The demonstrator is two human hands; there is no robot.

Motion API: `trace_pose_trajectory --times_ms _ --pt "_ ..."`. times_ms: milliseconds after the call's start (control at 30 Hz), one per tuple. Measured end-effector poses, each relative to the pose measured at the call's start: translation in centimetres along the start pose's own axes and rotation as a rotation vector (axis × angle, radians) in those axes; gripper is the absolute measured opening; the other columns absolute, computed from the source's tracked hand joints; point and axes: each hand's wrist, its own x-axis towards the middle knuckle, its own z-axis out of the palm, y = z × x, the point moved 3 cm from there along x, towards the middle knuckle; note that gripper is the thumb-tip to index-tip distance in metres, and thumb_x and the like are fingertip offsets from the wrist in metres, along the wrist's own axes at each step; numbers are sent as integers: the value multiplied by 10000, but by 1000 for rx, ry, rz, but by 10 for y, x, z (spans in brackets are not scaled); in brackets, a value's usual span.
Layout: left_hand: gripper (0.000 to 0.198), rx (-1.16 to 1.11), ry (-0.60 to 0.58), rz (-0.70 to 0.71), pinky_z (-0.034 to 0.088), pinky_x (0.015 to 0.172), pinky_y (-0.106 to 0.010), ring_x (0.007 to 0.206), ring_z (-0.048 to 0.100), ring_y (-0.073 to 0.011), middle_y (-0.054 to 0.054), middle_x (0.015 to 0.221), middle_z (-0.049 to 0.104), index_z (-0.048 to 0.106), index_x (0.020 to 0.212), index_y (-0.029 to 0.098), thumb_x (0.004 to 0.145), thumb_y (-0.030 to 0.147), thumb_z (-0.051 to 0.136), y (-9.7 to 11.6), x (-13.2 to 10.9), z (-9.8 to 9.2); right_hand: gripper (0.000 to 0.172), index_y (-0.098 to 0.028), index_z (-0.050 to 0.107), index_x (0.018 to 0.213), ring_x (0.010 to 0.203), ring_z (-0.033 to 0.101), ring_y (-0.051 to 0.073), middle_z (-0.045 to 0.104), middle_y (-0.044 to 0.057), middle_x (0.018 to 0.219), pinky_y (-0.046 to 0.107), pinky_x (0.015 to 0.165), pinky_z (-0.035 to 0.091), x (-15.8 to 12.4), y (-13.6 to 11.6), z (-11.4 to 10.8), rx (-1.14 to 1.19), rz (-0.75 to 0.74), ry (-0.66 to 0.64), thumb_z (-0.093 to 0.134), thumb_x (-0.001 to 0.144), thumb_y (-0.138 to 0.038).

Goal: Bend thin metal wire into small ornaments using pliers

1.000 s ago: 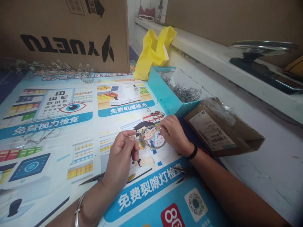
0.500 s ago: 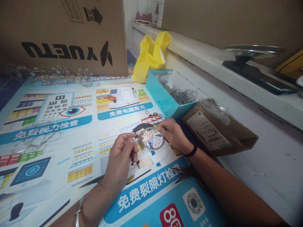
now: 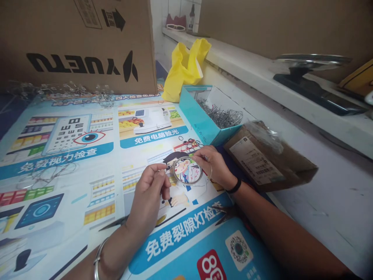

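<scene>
Both my hands hold a round clear lens in a thin wire rim (image 3: 187,170) just above a printed poster (image 3: 87,155). My left hand (image 3: 151,192) pinches a small dark piece at the rim's left edge between thumb and forefinger. My right hand (image 3: 214,165) pinches the rim's right side, its fingers curled. A few small black rings (image 3: 189,144) lie on the poster just beyond the lens.
A teal box of metal wire parts (image 3: 210,112) stands beyond my right hand, a brown parcel (image 3: 268,159) to its right. A large cardboard box (image 3: 78,42) and a yellow bag (image 3: 186,66) stand at the back. Loose wire pieces (image 3: 49,173) lie left. Scissors (image 3: 116,222) lie under my left wrist.
The view shifted slightly. My hands and the lens rose a little toward the black rings, with the same grip on both sides.
</scene>
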Motion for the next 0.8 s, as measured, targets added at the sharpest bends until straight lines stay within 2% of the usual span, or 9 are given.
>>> trace_pose_trajectory --times_ms 567,800 --pt "197 -4 0 3 375 441 -167 458 452 -61 48 617 517 534 969 207 826 342 547 -1 0 0 190 -182 562 655 695 519 152 589 8 678 290 703 367 -1 0 1 -23 -3 5 556 838 -232" --pt "189 10 -13 7 371 445 -167 461 450 -58 45 623 516 546 951 202 826 343 547 -1 0 0 156 -190 526 641 692 501 148 574 -6 668 274 681 358 -1 -2 2 -78 34 16 619 764 -161"
